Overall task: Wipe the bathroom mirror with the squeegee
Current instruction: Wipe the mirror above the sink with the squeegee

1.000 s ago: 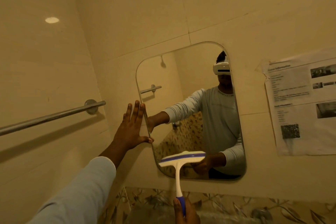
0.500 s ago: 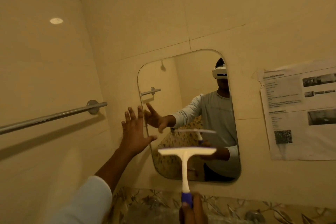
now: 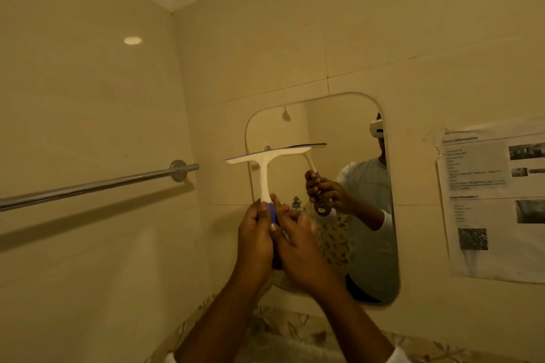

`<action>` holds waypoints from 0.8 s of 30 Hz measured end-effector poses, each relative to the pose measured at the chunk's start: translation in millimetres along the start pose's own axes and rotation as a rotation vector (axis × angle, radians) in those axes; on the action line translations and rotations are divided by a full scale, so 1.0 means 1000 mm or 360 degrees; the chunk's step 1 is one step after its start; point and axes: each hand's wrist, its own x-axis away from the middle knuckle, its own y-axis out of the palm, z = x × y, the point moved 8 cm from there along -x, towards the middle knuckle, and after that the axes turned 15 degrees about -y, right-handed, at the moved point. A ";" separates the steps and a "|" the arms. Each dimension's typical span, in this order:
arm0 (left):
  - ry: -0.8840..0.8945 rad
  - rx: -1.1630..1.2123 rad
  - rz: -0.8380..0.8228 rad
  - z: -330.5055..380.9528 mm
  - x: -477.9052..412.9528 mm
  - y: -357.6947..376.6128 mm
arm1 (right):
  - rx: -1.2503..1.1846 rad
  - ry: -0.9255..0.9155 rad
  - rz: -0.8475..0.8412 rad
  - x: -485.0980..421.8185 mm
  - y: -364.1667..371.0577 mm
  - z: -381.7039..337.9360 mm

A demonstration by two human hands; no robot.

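wall sheet [image 3: 486, 186], print blurred, unreadable

Mirror [image 3: 339, 127] on the back wall, close to the corner. Left hand [image 3: 255, 242] and right hand [image 3: 303, 247] are together on the squeegee [image 3: 264, 174] handle, blocking the mirror's lower left. The blade crosses the mirror's left edge and overhangs the wall; contact with the glass can't be told. Upper glass and right half are open to reach. Towel bar [image 3: 97, 185] on the left wall ends near the corner, so the gap there is tight. Paper [image 3: 483, 186] is taped just right of the mirror. Bare tile above.
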 end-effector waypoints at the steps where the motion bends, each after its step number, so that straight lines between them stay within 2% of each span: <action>1: -0.0011 0.0063 0.0017 0.006 -0.007 0.000 | 0.0220 -0.0050 -0.0077 -0.008 -0.013 -0.001; 2: -0.0010 0.0114 0.0026 0.013 -0.014 0.000 | 0.0403 -0.0065 -0.0093 -0.016 -0.032 0.000; 3: 0.0002 0.0168 0.0032 0.022 -0.022 0.001 | 0.0605 -0.0089 0.0004 -0.024 -0.061 0.000; 6: -0.0042 0.0242 0.0067 0.046 -0.046 -0.002 | 0.1308 -0.0406 0.0499 -0.042 -0.167 -0.008; 8: -0.0048 0.0200 0.0089 0.057 -0.061 -0.006 | 0.1559 -0.0470 0.0616 -0.054 -0.234 0.008; 11: -0.0029 0.0123 0.0118 0.069 -0.081 -0.005 | 0.1831 -0.0519 0.0411 -0.072 -0.292 0.045; 14: -0.0004 0.0061 0.0120 0.077 -0.100 0.002 | 0.1945 -0.0599 0.0221 -0.075 -0.299 0.067; 24: -0.0088 0.0012 0.0097 0.047 -0.123 -0.001 | 0.2154 -0.0758 0.0210 -0.074 -0.290 0.067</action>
